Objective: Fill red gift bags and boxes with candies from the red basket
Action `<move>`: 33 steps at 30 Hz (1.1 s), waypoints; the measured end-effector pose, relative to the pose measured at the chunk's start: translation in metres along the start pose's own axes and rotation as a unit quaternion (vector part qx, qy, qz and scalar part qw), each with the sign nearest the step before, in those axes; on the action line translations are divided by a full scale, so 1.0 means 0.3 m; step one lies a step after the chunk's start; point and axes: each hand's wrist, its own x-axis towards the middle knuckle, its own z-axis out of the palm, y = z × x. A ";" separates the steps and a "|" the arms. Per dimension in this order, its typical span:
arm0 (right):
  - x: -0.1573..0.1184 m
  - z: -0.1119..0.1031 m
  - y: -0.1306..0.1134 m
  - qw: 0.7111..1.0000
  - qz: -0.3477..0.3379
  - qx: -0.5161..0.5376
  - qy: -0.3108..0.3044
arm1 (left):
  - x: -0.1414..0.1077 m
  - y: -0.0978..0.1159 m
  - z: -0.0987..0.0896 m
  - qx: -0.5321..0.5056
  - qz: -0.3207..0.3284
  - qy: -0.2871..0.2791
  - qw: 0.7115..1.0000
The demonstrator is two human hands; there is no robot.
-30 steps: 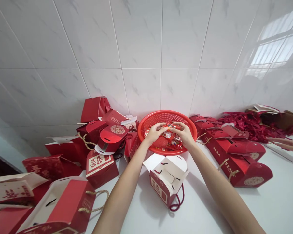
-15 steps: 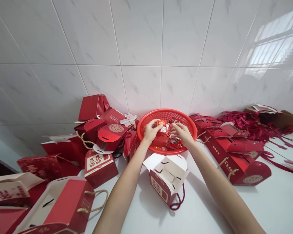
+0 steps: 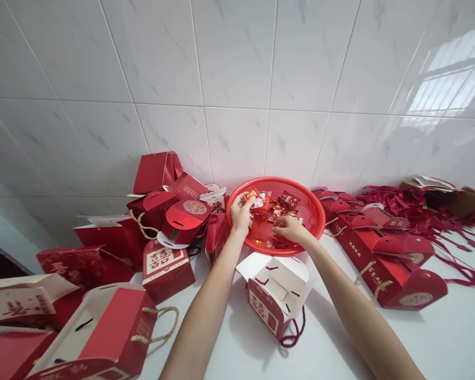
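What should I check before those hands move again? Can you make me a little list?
1. Left hand has a grip: ok, its fingers hold a shiny red packet.
2. Right hand has something too: cannot tell, its fingertips are bent down out of sight over the basket.
3. Both hands free: not ok, the left one is busy.
4. Packets in the basket: ok, several wrapped ones lie inside.
5. Box in front of the basket open: ok, its top flaps are spread.
6. Cord handle outside the box opening: ok, it loops beside the box.
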 end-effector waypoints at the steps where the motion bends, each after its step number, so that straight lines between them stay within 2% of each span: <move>1: 0.000 0.002 0.001 1.000 -0.002 -0.017 -0.002 | 0.000 -0.001 0.000 -0.001 -0.005 0.005 1.000; 4: -0.016 0.013 0.004 0.998 -0.013 -0.063 -0.005 | -0.002 -0.006 -0.004 0.010 -0.016 0.019 1.000; 8: -0.080 0.051 -0.008 0.993 -0.033 -0.113 -0.007 | -0.016 -0.016 -0.023 0.041 -0.010 0.017 0.999; 14: -0.144 0.099 -0.042 0.961 -0.069 -0.266 0.020 | -0.043 -0.044 -0.046 0.071 -0.003 0.007 0.997; 20: -0.107 0.055 -0.007 0.987 -0.083 -0.133 0.026 | -0.044 -0.044 -0.020 0.063 -0.002 -0.004 0.998; 25: -0.101 0.042 0.023 0.991 -0.072 -0.066 0.091 | -0.045 -0.031 0.005 0.046 -0.002 -0.018 0.999; 29: -0.095 0.030 0.024 0.982 -0.071 0.079 0.155 | -0.050 -0.022 0.012 0.025 -0.018 -0.033 0.999; 33: -0.087 -0.003 -0.004 0.952 -0.053 0.273 0.129 | -0.060 0.001 0.014 0.020 -0.045 -0.093 0.994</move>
